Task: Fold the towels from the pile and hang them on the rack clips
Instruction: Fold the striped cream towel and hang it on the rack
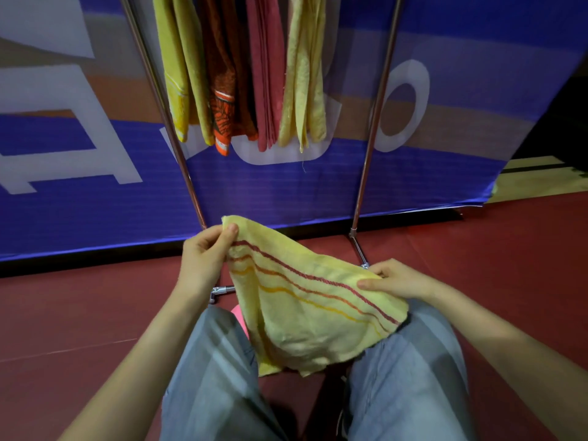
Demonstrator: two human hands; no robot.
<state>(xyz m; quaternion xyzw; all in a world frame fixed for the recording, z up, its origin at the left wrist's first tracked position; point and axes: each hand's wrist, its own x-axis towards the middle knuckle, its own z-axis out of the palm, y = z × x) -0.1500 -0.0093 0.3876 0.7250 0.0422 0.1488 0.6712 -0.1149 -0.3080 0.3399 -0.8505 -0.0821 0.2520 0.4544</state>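
The left hand pinches the raised corner, at eleven o'clock, of a yellow terry towel with red and orange stripes, which sags over the lap between the knees. At its three o'clock edge the right hand grips the striped border, thumb on top. At twelve o'clock, four folded towels hang on the chrome tube rack: yellow, orange patterned, pink and pale yellow.

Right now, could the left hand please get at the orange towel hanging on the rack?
Probably yes: nothing stands between the left hand and the lower end of the orange towel, but the hand's fingers pinch the yellow striped towel, so it would carry that along.
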